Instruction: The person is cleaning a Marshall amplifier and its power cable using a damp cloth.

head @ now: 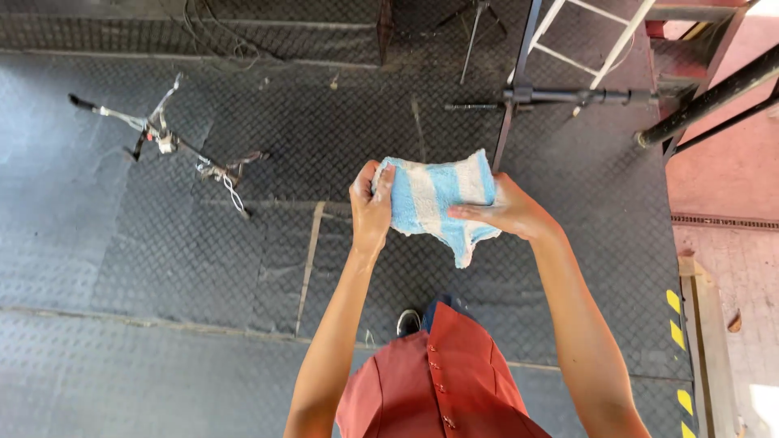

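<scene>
In the head view, a soft terry cloth striped pale blue and white [434, 199] sits just above the middle of the frame, held in the air between both hands over a dark grey chequer-plate metal floor [122, 243]. The left hand [370, 207] is clenched on the cloth's left edge, fingers curled over the top. The right hand [499, 212] grips the right side, thumb laid flat across the front, with one corner hanging loose below.

Judged from this hold, the work in hand looks like folding or bunching the cloth. Doing it well would mean keeping both grips even, drawing the edges level, and tucking up the hanging corner so no part trails.

Counted: one cloth, two hands, one rust-red buttoned garment [442, 377] at bottom centre, one dark shoe toe [407, 322] beside it. One thin folding metal stand [166, 138] lies at upper left. One black tripod-like stand [519, 97] rises at upper centre-right. Three yellow hazard stripes [675, 332] show at lower right.
</scene>
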